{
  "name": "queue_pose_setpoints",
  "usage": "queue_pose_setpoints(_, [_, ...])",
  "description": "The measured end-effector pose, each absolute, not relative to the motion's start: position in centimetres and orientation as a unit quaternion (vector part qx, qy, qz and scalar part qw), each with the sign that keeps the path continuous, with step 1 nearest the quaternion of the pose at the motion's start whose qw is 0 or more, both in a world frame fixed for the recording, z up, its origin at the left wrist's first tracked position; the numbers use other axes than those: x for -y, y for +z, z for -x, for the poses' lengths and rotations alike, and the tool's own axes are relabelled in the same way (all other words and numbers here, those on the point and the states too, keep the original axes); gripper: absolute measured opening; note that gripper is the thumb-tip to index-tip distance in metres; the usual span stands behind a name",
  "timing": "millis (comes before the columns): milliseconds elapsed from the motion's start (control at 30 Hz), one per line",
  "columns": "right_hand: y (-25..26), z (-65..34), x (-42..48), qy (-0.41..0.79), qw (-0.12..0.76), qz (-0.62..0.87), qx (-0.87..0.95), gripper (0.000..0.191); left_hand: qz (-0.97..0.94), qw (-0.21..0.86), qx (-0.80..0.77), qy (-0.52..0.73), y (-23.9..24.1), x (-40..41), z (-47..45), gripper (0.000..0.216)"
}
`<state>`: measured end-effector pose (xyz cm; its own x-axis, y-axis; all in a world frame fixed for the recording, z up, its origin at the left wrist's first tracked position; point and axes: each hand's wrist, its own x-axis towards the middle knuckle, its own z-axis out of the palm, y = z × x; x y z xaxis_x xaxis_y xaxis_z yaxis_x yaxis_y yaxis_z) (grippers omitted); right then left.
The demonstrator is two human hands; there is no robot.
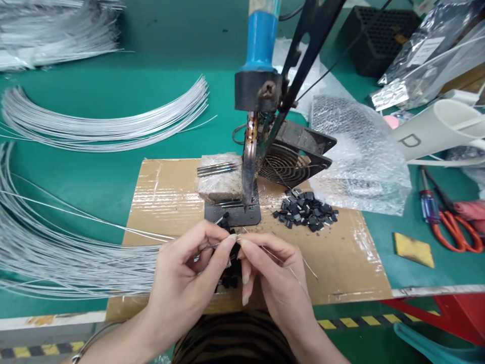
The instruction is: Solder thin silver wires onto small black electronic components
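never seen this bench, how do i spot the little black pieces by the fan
Find the brown cardboard sheet on the green table. On it, beyond the right hand and just in front of the fan, lies the pile of little black pieces. Unlike the black things between that hand and the left hand, this loose heap lies in plain view.

Soldering iron [250, 134] blocks ahead; room right, over cardboard [341, 258].

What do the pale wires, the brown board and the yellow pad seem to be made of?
Wires: probably plastic-coated, smooth and pale grey with a soft sheen; core not discernible.
Board: likely cardboard, flat and brown, with glossy, wrinkled glare suggesting clear tape or film.
Pad: perhaps sponge, looking matte, yellow and browned in patches.
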<state>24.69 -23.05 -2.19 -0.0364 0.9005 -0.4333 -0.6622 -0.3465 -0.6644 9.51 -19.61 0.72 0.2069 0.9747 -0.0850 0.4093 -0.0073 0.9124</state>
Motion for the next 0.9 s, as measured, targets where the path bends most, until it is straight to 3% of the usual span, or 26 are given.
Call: queue_pose_setpoints(900, [-1.7,-26.0,22.6,0.733,0.513,0.422,0.145,0.023,-0.694,0.392,-0.527,0.295,0.7,19.7,-9.5,0.013])
